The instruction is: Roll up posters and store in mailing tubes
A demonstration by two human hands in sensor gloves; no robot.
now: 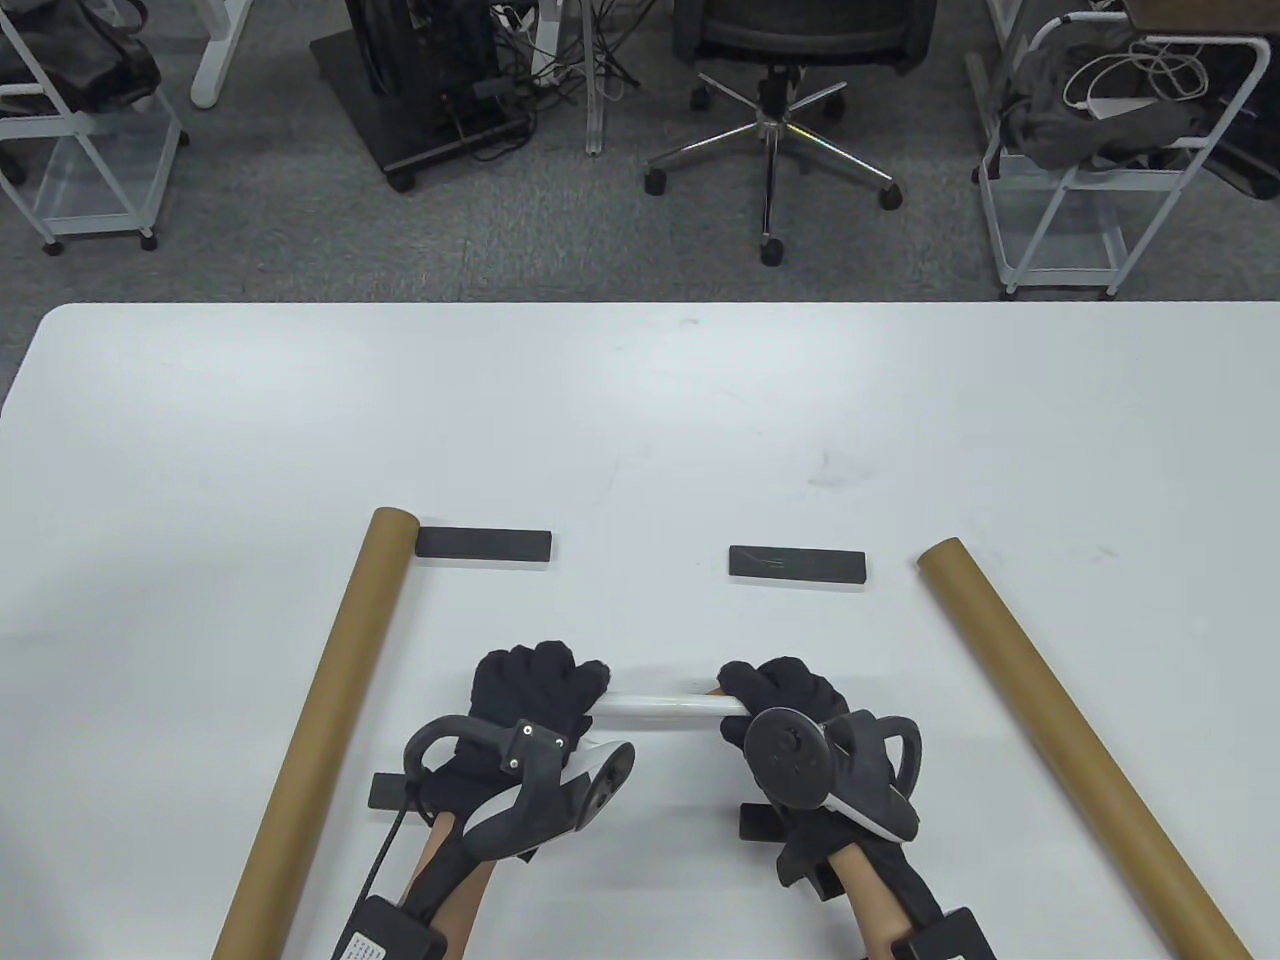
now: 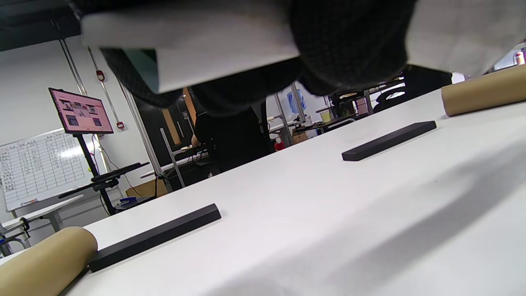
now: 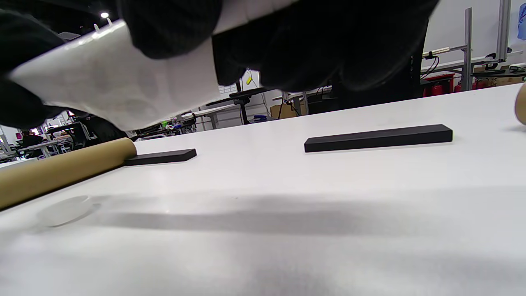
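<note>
Two gloved hands hold one rolled white poster (image 1: pixel 665 707) between them, near the front of the white table (image 1: pixel 640 420). Left hand (image 1: pixel 535 700): fingers curled over the roll's left end, grip closed round it. Right hand (image 1: pixel 785 700): fingers curled over the right end, grip likewise wrapped on the roll. Only the middle stretch of the poster shows bare between the two grips in the table view; both ends are hidden under the gloves.

Left wrist view: the roll (image 2: pixel 189 49) crosses the top of the frame with dark glove fingers (image 2: pixel 349 45) wrapped over it, and it sits above the table surface; a broad shadow lies on the table beneath. Right wrist view: same picture, white roll (image 3: pixel 119 86) under black fingers (image 3: pixel 172 28), clear of the table, shadow band below.

Two brown mailing tubes flank the hands. Left tube (image 1: pixel 320 720) runs from near the front edge back to a black bar (image 1: pixel 484 545), its far end touching or just beside that bar. Right tube (image 1: pixel 1080 745) lies angled, well apart from the poster. A second black bar (image 1: pixel 797 565) lies beyond the right hand. Two more dark bars (image 1: pixel 388 790) show partly under the wrists. Neither tube touches the poster.
</note>
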